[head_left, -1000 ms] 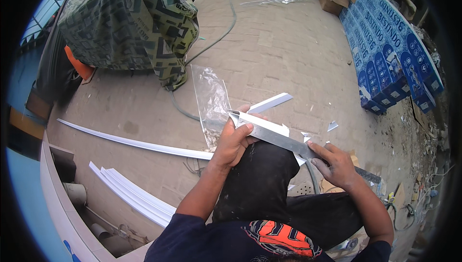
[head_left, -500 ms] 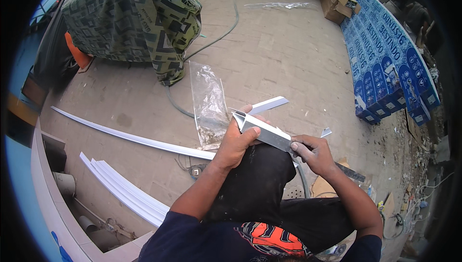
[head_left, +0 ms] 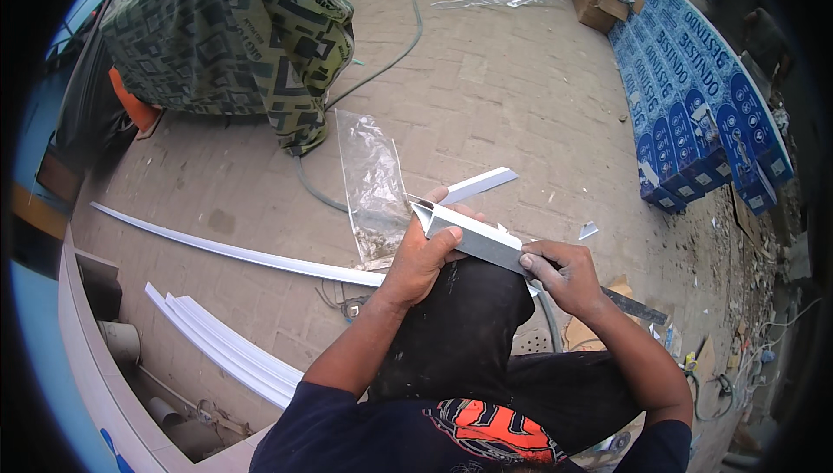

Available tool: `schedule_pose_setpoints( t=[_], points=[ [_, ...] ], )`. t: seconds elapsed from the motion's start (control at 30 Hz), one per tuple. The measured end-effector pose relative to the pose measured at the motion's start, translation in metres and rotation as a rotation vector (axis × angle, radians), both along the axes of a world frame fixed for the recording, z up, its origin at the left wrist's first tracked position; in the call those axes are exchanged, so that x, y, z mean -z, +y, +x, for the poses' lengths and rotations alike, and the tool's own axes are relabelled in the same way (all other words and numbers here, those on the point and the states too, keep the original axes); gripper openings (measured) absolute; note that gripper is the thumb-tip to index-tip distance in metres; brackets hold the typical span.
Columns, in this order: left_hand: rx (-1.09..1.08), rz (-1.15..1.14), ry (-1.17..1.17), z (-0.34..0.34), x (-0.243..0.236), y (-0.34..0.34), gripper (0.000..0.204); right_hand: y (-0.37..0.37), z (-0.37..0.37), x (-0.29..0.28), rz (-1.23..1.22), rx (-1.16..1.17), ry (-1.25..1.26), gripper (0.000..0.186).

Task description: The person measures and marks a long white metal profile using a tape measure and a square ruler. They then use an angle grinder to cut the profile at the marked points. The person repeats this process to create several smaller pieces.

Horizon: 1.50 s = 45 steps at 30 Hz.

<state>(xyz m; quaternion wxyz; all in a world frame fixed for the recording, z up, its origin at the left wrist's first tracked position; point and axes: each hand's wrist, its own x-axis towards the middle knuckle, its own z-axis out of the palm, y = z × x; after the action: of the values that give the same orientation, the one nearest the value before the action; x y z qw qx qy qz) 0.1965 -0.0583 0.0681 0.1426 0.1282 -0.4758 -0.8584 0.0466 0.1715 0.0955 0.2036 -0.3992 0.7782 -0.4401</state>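
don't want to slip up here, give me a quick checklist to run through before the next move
1. White trim piece steadied: ok, the left hand grips it near one end.
2. Metal straightedge lined up: ok, it lies along the trim piece under the left thumb.
3. Tool in the right hand: cannot tell, its curled fingers hide what they pinch.
4. Gloves on: not ok, both hands are bare.
5. Work away from the body: not ok, it is held right over the knee.
6. Stacked white strips out of the way: ok, on the ground at left.
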Motion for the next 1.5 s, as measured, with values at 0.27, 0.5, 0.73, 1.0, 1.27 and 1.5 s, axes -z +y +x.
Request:
schedule_pose_setpoints(
  t=[0.27,0.5,0.73,1.0,1.27,1.5],
  points=[
    [0.06,0.036,0.046,0.002,0.004,-0.007,0.087,-0.003,0.001,-0.002,0.007,-0.034,0.075,0.021],
    [0.054,0.031,0.043,0.004,0.005,-0.008,0.087,-0.006,0.004,-0.005,0.016,-0.046,0.097,0.02],
    [0.014,0.022,0.007,-0.001,0.002,-0.008,0.084,-0.005,-0.006,-0.011,0.103,-0.066,0.117,0.026],
    [-0.044,0.02,-0.033,0.004,0.003,-0.016,0.076,0.031,0.001,-0.105,-0.288,0.073,0.551,0.024],
    [-0.036,0.003,-0.042,-0.002,0.003,-0.018,0.071,0.084,0.089,-0.206,-0.853,-0.24,0.253,0.017],
    [-0.025,0.055,-0.027,-0.007,0.006,-0.018,0.069,0.087,0.093,-0.2,-0.895,-0.264,0.186,0.018]
  ],
)
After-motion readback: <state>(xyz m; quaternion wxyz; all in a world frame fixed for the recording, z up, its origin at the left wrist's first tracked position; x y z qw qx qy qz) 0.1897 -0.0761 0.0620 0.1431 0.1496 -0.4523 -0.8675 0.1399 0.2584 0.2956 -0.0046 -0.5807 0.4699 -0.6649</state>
